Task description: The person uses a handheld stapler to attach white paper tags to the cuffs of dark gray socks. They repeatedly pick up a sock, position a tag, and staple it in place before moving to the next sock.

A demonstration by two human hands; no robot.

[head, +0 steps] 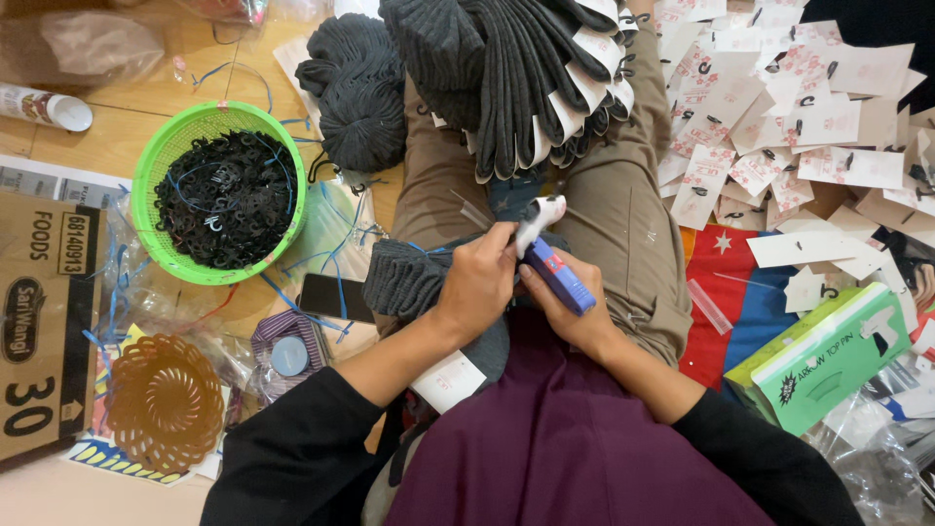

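Note:
My right hand (570, 312) grips a blue and white tagging gun (548, 255), its white nose pointing up over my lap. My left hand (479, 278) pinches a dark grey sock (404, 281) right at the gun's tip. A white paper label (448, 380) hangs from the sock under my left forearm. A stack of dark grey socks with white labels (526, 78) lies across my knees just beyond both hands.
A green basket (154, 170) of black plastic hooks sits at the left. Loose white paper tags (799, 107) cover the floor at the right, near a green box (828, 356). A brown basket (164, 401), a cardboard box (44, 321) and a phone (326, 295) lie at the left.

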